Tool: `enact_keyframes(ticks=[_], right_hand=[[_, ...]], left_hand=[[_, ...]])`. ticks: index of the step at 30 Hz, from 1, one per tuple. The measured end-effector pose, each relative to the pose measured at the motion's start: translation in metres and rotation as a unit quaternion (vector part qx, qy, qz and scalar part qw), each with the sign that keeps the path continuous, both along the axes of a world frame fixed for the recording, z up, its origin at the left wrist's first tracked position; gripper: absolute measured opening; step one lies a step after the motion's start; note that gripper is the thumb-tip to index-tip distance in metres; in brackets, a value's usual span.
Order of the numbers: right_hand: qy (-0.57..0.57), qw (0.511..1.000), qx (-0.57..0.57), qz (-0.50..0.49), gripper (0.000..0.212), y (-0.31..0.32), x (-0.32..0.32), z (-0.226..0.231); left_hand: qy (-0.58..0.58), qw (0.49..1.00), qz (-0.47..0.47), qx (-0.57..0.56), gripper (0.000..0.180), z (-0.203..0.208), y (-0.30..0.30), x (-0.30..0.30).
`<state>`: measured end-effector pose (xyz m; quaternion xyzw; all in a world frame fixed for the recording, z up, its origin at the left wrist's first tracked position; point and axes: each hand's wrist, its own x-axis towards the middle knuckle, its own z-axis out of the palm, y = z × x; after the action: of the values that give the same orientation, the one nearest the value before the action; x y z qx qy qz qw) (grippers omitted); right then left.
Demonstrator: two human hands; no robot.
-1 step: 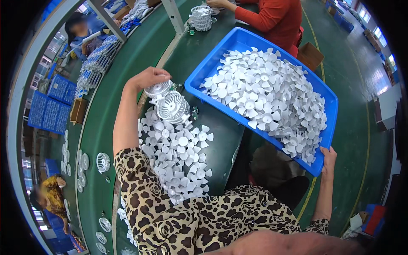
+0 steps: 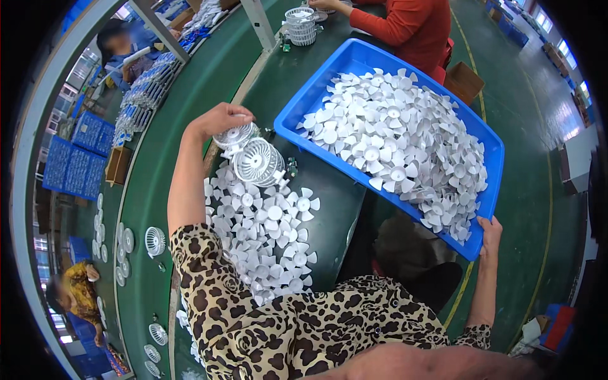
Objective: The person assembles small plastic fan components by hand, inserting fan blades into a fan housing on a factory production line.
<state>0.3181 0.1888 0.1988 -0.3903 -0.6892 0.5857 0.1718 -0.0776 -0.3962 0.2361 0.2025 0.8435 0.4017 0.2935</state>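
Note:
My left hand (image 2: 220, 120) is closed over the edge of a white fan cage (image 2: 234, 135), its fingertips partly hidden. Against that cage, on the near side, stands a second white fan cage (image 2: 259, 163) with slotted walls. A small green circuit board (image 2: 291, 167) lies beside it. My right hand (image 2: 489, 235) grips the near right corner of a blue plastic tub (image 2: 389, 201). Heaped inside the tub are many white fan blades (image 2: 394, 136). More loose white fan blades (image 2: 273, 212) are spread on the green table below my left hand.
A co-worker in a red sleeve (image 2: 405, 28) sits at the far side, near stacked white cages (image 2: 300, 28). To the left runs a green conveyor belt (image 2: 142, 196) carrying several cages and round white parts. A grey metal post (image 2: 259, 25) rises at the belt's edge.
Almost nothing differs. My left hand and the fan cages under it appear slightly lower, and the tub's far edge slightly higher.

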Motion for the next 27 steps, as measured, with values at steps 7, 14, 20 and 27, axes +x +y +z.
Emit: enact_keyframes(ticks=[7, 14, 20, 27], right_hand=[[0.056, 0.998, -0.007, 0.039, 0.021, 0.031, -0.014, -0.031], [0.07, 0.993, 0.023, 0.091, 0.017, 0.027, -0.024, -0.031], [0.051, 0.977, 0.161, 0.132, 0.016, 0.042, -0.061, -0.029], [0.106, 0.978, 0.102, 0.148, 0.021, 0.024, -0.131, -0.023]], left_hand=[[-0.011, 0.999, 0.012, 0.032, 0.025, 0.004, 0.009, 0.087], [0.068, 0.997, 0.002, 0.042, 0.027, -0.004, 0.014, 0.138], [0.17, 0.984, -0.052, -0.005, 0.03, -0.005, 0.029, 0.154], [0.083, 0.982, 0.163, 0.049, 0.03, -0.026, 0.023, 0.166]])
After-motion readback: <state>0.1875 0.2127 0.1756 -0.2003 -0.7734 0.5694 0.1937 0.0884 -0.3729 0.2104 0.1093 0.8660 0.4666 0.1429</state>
